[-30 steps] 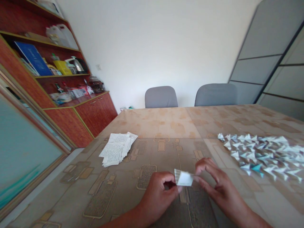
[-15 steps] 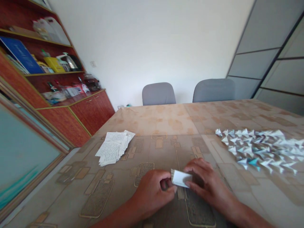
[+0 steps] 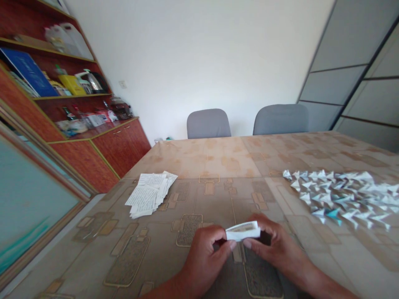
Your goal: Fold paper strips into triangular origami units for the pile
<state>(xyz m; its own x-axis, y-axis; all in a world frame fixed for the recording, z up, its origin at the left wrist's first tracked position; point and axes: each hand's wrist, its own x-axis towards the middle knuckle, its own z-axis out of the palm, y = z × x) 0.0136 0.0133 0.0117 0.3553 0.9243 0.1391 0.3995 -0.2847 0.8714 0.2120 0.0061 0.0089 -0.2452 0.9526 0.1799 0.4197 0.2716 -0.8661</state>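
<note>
A small folded piece of paper (image 3: 242,233), white with some print on its inner side, is held up between my two hands. My left hand (image 3: 209,251) pinches its left end between thumb and fingers. The right end is gripped by my right hand (image 3: 272,242), thumb on the near face and fingers behind it. The paper is folded lengthwise, and its upper edge gapes a little. Beyond my left hand lies a loose pile of printed paper slips (image 3: 149,195). To the right, several rows of small folded paper pieces (image 3: 338,195) stand on the table.
A patterned cloth covers the table (image 3: 193,160). Two grey chairs (image 3: 208,123) stand at its far side against the white wall. On the left is a red-brown cabinet (image 3: 120,143) with bottles, a kettle (image 3: 94,82) and a blue folder (image 3: 29,72).
The paper has turned from showing a flat white face to showing its gaping fold edge. My right hand has shifted its grip toward the paper's right end.
</note>
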